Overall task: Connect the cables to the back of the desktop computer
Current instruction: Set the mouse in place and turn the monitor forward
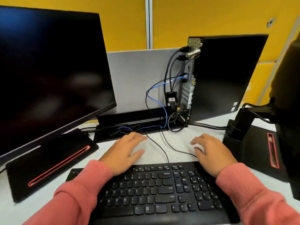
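Right now both my hands lie flat over the white desk (154, 148), just past the far edge of the black keyboard (162, 192), and neither holds anything. My left hand (125, 151) has its fingers stretched out and relaxed, the tips pointing toward the cable tray (129, 117) at the back of the desk. My right hand (211, 153) is spread loosely too, fingers slightly bent, thumb angled inward. Between my two hands run two thin black cables (162, 146) across the desk; one passes just beside my left fingertips, the other curves toward the base of my right thumb, and I cannot tell whether it touches. The desktop computer (224, 75) stands upright well beyond my right hand, its back panel (189, 82) turned to the left. Several leads are already plugged into that panel: black cables near the top, and a blue network cable (155, 95) lower down that loops toward the tray. A small black adapter (171, 99) with a white label hangs beside the panel. To my left a dark monitor (48, 62) stands on its black base (48, 163); to my right is another stand (253, 143) with a red-edged slot. My pink sleeves (78, 195) cover both wrists.
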The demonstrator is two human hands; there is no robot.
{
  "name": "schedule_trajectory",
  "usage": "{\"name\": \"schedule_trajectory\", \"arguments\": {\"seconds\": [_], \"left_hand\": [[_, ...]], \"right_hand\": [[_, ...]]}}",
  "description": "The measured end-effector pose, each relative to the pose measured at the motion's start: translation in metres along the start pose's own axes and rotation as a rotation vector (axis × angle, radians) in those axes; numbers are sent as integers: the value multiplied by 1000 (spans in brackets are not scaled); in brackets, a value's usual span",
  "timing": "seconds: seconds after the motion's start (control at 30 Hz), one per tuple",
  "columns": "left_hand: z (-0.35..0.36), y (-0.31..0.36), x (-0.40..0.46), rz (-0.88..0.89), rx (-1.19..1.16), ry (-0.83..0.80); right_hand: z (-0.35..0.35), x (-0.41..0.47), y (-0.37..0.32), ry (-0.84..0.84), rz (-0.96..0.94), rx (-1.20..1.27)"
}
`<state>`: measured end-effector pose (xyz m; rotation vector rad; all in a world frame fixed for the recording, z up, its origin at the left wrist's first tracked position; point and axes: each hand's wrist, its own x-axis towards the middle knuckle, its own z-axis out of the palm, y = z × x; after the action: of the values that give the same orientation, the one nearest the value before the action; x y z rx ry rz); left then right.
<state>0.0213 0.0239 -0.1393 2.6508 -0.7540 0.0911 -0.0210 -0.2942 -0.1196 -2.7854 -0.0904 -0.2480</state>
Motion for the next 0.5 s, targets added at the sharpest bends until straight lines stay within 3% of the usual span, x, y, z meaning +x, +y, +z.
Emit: {"name": "schedule_trajectory", "arguments": {"seconds": [0.17,0.33,0.5], "left_hand": [[9,33,-41,-28,81,-140],[3,53,-70,-21,175,-198],[0,64,-88,2,256,-272]], "right_hand": [[-14,-63,25,-42,65,-264],[-22,-100,46,-69,140,-52],[-34,-127,53,-67,123,-13]]}}
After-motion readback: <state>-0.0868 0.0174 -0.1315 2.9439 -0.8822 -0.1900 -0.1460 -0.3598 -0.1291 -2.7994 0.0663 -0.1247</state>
